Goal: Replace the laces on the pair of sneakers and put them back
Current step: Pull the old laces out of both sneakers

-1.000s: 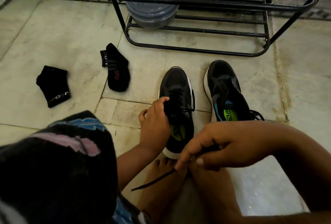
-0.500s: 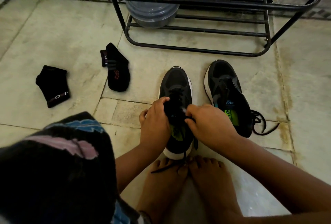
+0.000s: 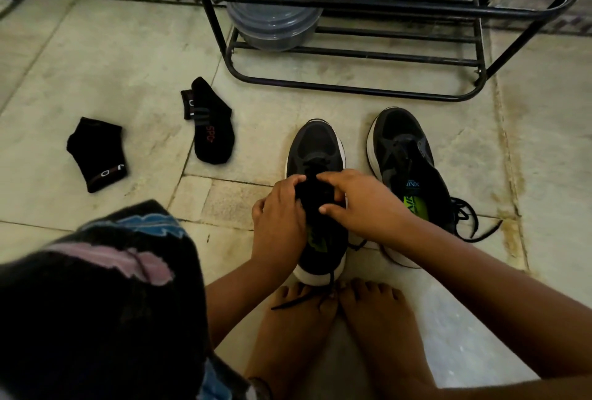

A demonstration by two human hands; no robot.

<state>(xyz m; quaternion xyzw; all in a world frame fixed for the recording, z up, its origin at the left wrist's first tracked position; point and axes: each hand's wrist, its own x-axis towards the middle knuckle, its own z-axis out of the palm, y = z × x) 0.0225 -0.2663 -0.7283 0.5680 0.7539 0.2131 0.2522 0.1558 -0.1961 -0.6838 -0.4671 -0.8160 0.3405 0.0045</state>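
Fingers of my left hand (image 3: 278, 217) and right hand (image 3: 358, 204) pinch the lace over the near sneaker (image 3: 315, 156) on the floor; a slipped pinch could pull the lace back out of its eyelet.

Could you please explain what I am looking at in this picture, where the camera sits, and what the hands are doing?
There is no machine here: a person sits on a stone floor, and a camera worn on the head looks down at the hands and bare feet. The left hand and the right hand both work at the lacing area of the left sneaker, fingers curled on its dark laces. One lace end trails across the toes. The right sneaker stands beside it, its lace loose on the floor. Two black socks lie to the left. Behind stands a black metal rack holding a grey lidded container.
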